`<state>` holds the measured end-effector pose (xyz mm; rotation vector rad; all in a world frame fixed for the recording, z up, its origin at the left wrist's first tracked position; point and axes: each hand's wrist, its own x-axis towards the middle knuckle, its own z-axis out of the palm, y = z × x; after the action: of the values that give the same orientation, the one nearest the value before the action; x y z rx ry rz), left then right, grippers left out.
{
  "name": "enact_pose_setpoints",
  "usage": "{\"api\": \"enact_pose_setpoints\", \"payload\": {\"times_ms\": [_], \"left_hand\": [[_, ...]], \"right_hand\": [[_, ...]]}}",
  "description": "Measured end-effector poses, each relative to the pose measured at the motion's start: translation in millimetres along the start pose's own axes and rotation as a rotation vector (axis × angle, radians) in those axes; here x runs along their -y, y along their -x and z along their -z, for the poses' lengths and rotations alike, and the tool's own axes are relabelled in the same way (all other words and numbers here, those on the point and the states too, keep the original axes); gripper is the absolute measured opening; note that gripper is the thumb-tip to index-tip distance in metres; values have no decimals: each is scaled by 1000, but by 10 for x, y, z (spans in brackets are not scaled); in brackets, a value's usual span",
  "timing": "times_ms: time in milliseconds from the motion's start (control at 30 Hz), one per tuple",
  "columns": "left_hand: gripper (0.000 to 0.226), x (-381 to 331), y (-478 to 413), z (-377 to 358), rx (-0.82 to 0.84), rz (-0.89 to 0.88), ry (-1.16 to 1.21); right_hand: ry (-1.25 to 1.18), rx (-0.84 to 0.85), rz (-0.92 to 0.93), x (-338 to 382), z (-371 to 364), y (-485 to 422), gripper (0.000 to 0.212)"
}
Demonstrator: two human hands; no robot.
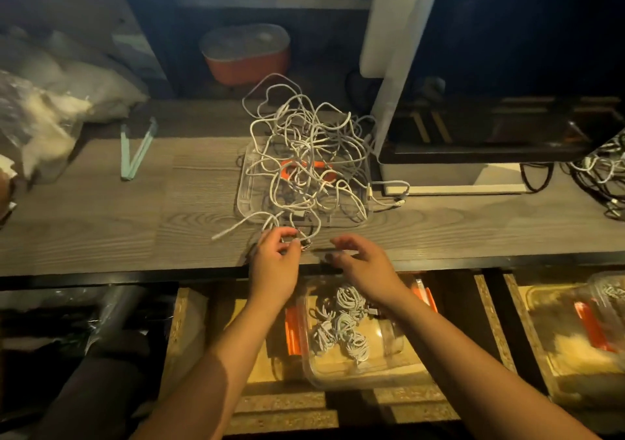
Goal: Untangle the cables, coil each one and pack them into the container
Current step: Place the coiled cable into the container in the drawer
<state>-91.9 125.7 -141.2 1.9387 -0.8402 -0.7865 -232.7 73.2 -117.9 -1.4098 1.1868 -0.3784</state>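
Several coils (341,328) lie in the container (355,377), a tangle (304,155) awaits on the tabletop (135,223); left hand (275,263) pinches a cable end (304,244), right hand (363,263) hovers relaxed, empty.

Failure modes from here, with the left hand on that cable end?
1. The left hand pinches one cable end of the tangle; pulling it may tighten the interlocked loops rather than free them.
2. The tangle lies on a clear tray near the table's front edge; a tug might drag both off.
3. The container of coiled cables sits just below, so fallen loops could snag them.
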Motion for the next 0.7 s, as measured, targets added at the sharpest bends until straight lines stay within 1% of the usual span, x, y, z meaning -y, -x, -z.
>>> {"api": "enact_pose_setpoints", "payload": {"times_ms": [100,200,267,333,400,467,533,600,633,700], "left_hand": [[12,25,-40,39,-7,-69,-37],[18,75,-29,51,-12,-117,-8],[23,106,-25,69,-18,-146,-1],[30,92,-23,102,-33,-204,27],[34,17,-15,147,-72,-298,26],[41,-119,-31,164,-72,-390,-72],[64,-270,-85,130,49,-422,-254],[83,-350,-212,45,203,-428,-442],[86,-370,-290,-11,261,-427,-524],[81,-348,-429,-113,328,-414,-668]], "right_hand": [[-134,63,-93,148,-142,-195,38],[-222,48,-185,200,-245,-382,41],[-327,41,-242,226,-286,-450,35],[-492,23,-292,254,-295,-475,27],[-642,-53,-285,292,-291,-463,19],[-601,-171,-204,353,-269,-441,12],[-516,-226,-154,397,-243,-423,18],[-447,-219,-189,413,-191,-407,17],[-407,-200,-208,408,-153,-404,12],[-355,-175,-232,379,-70,-382,5]]}}
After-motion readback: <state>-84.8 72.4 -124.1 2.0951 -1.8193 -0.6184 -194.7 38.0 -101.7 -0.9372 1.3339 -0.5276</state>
